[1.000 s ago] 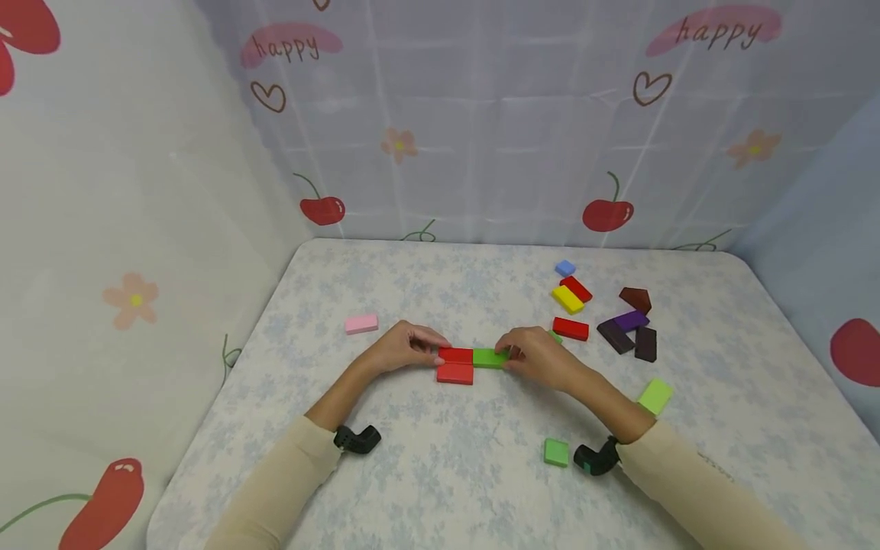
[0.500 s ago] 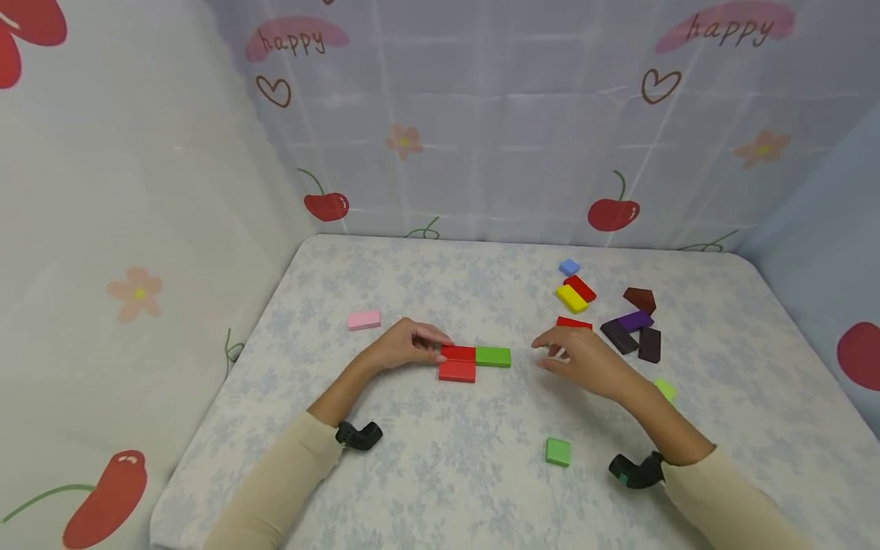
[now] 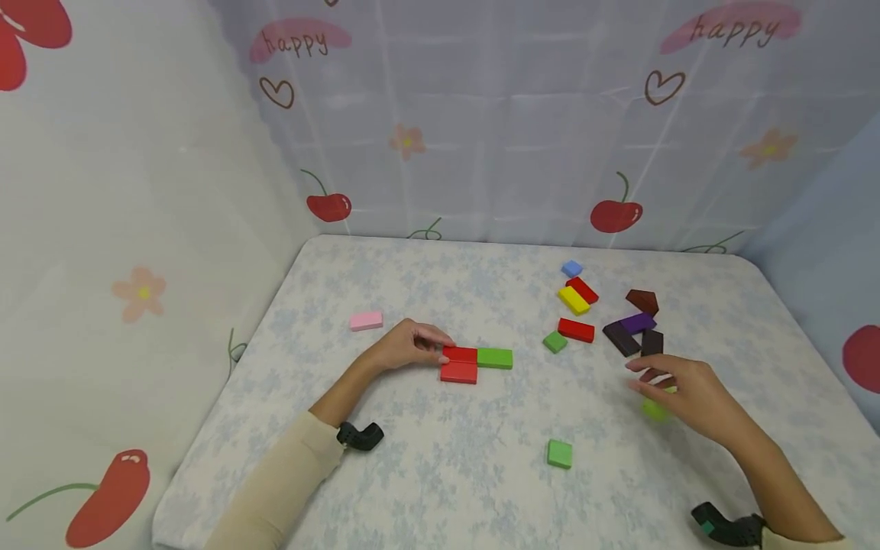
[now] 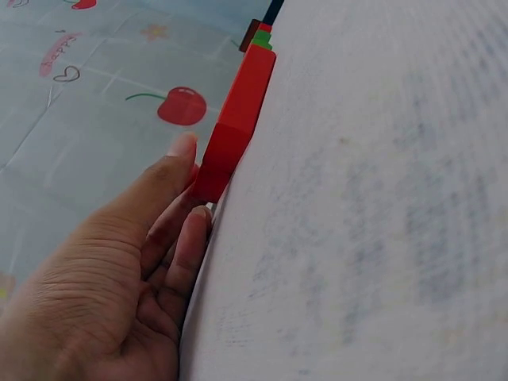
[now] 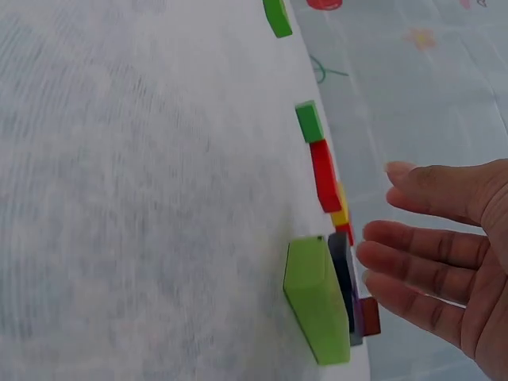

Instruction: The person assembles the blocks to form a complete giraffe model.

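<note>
Two flat red blocks (image 3: 458, 373) lie side by side on the table, with a green block (image 3: 495, 358) butted against the right end of the far one. My left hand (image 3: 410, 345) pinches the far red block at its left end, thumb on the near side and fingertips at the far side. In the left wrist view, my thumb (image 4: 171, 171) is at the red end (image 4: 226, 147). My right hand (image 3: 694, 393) hovers with loosely parted fingers over a light green block (image 3: 655, 410), partly covering it. The right wrist view shows that light green block (image 5: 317, 298) beside the hand, nothing between its fingers.
Dark blocks (image 3: 621, 338), a purple one (image 3: 638, 322) and a brown one (image 3: 642, 301) cluster at right. Red (image 3: 576, 330), yellow (image 3: 574, 300) and blue (image 3: 572, 268) blocks lie behind. Small green blocks (image 3: 560, 454) and a pink block (image 3: 367, 321) lie apart.
My right hand has let go of the green block and moved right and toward me, to the light green block. My left hand stays at the red blocks.
</note>
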Demonstrator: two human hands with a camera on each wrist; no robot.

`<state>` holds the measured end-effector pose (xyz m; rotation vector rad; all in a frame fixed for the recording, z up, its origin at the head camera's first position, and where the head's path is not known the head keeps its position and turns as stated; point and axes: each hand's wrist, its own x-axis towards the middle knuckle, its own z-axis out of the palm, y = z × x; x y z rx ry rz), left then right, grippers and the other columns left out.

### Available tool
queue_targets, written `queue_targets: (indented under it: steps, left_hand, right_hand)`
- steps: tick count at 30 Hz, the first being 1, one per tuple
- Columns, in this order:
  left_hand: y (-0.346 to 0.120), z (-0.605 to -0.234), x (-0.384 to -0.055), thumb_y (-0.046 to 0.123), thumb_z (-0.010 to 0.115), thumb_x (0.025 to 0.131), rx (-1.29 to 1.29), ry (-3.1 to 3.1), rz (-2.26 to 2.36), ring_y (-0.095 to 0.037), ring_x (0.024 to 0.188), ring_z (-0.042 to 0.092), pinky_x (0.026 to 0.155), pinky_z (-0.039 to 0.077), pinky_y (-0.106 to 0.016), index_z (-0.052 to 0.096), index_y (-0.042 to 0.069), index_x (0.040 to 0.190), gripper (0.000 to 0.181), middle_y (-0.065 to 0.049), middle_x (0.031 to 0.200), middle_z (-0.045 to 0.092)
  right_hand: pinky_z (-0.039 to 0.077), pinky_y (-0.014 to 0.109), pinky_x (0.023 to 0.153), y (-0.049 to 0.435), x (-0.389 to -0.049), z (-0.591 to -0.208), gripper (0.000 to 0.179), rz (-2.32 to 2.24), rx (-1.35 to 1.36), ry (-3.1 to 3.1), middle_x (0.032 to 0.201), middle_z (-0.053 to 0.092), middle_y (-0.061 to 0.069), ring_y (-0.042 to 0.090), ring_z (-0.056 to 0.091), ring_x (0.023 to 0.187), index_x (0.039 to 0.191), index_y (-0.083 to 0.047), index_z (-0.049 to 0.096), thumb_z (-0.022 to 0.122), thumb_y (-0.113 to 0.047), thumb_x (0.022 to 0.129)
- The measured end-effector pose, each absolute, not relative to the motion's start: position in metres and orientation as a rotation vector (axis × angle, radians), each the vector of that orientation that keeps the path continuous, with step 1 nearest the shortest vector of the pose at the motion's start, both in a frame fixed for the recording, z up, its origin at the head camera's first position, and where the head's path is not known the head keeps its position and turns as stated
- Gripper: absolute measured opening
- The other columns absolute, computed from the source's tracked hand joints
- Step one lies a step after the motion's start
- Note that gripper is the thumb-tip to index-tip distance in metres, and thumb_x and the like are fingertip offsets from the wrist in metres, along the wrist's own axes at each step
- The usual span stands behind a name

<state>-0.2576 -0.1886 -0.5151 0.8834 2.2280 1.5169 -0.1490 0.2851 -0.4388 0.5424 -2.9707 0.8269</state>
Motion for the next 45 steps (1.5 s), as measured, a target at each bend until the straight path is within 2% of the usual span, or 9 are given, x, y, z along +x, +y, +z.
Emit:
queue_targets:
  steps: [6,9,11,13,19,28,36,39,45]
  left_hand:
    - [-0.189,-0.517,-0.255,0.012,0.083,0.086,0.883,2.223,1.531,-0.015,0.081,0.062,0.069,0.05,-0.025,0.079,0.012,0.115,0.029,-0.003,0.114,0.074]
    - [-0.189,-0.516,-0.254,0.013,0.083,0.086,0.882,2.223,1.532,-0.015,0.081,0.062,0.069,0.05,-0.026,0.079,0.011,0.115,0.03,-0.003,0.115,0.073]
    - [-0.189,-0.515,-0.254,0.012,0.083,0.086,0.88,2.22,1.533,-0.015,0.082,0.062,0.07,0.051,-0.026,0.079,0.011,0.116,0.03,-0.004,0.115,0.073]
    - [-0.19,-0.515,-0.255,0.012,0.083,0.086,0.876,2.216,1.531,-0.016,0.082,0.062,0.07,0.051,-0.026,0.079,0.011,0.116,0.03,-0.004,0.116,0.073]
    - [-0.19,-0.516,-0.258,0.013,0.084,0.086,0.878,2.21,1.523,-0.017,0.083,0.063,0.07,0.051,-0.027,0.079,0.012,0.116,0.031,-0.003,0.117,0.073]
    - [-0.192,-0.519,-0.258,0.013,0.084,0.085,0.881,2.227,1.525,-0.015,0.08,0.061,0.068,0.049,-0.025,0.079,0.012,0.115,0.03,-0.003,0.115,0.073]
    - [-0.192,-0.523,-0.257,0.011,0.084,0.085,0.877,2.227,1.53,-0.016,0.08,0.062,0.067,0.05,-0.026,0.079,0.013,0.116,0.031,-0.001,0.115,0.073]
    - [-0.191,-0.522,-0.257,0.011,0.084,0.085,0.878,2.233,1.526,-0.016,0.08,0.062,0.068,0.05,-0.026,0.079,0.014,0.116,0.031,-0.001,0.115,0.073]
    - [-0.189,-0.517,-0.256,0.012,0.084,0.085,0.881,2.234,1.52,-0.015,0.08,0.061,0.068,0.049,-0.025,0.079,0.014,0.115,0.03,-0.001,0.115,0.073]
  right_hand:
    - [0.056,0.025,0.064,0.315,-0.135,-0.448,0.03,0.767,0.506,-2.894,0.116,0.07,0.016,0.032,0.068,0.092,0.116,-0.007,0.074,0.081,-0.015,0.087]
    - [0.055,0.027,0.065,0.327,-0.131,-0.451,0.031,0.779,0.504,-2.89,0.12,0.069,0.017,0.012,0.067,0.095,0.118,-0.009,0.073,0.081,-0.014,0.088]
    - [0.055,0.026,0.066,0.333,-0.129,-0.453,0.034,0.802,0.497,-2.915,0.12,0.069,0.016,-0.003,0.061,0.096,0.119,-0.01,0.072,0.082,-0.013,0.087]
    - [0.055,0.026,0.067,0.337,-0.128,-0.455,0.038,0.841,0.492,-2.952,0.12,0.07,0.015,-0.01,0.056,0.097,0.122,-0.01,0.071,0.082,-0.013,0.086]
    - [0.055,0.024,0.066,0.339,-0.126,-0.46,0.046,0.899,0.476,-3.021,0.116,0.072,0.014,0.002,0.063,0.089,0.125,-0.008,0.071,0.085,-0.01,0.082]
    - [0.056,0.023,0.067,0.336,-0.127,-0.465,0.046,0.925,0.495,-2.991,0.103,0.072,0.008,0.001,0.063,0.083,0.12,-0.005,0.073,0.086,-0.002,0.076]
    - [0.055,0.023,0.065,0.335,-0.129,-0.469,0.047,0.903,0.493,-2.964,0.099,0.072,0.006,0.001,0.062,0.081,0.117,-0.007,0.074,0.087,0.002,0.073]
    - [0.055,0.022,0.065,0.334,-0.13,-0.469,0.044,0.91,0.481,-2.962,0.093,0.071,0.003,0.0,0.062,0.078,0.115,-0.007,0.075,0.087,0.001,0.074]
    - [0.055,0.021,0.067,0.329,-0.13,-0.468,0.039,0.937,0.435,-3.013,0.099,0.074,0.006,-0.001,0.063,0.079,0.114,-0.006,0.076,0.087,-0.006,0.077]
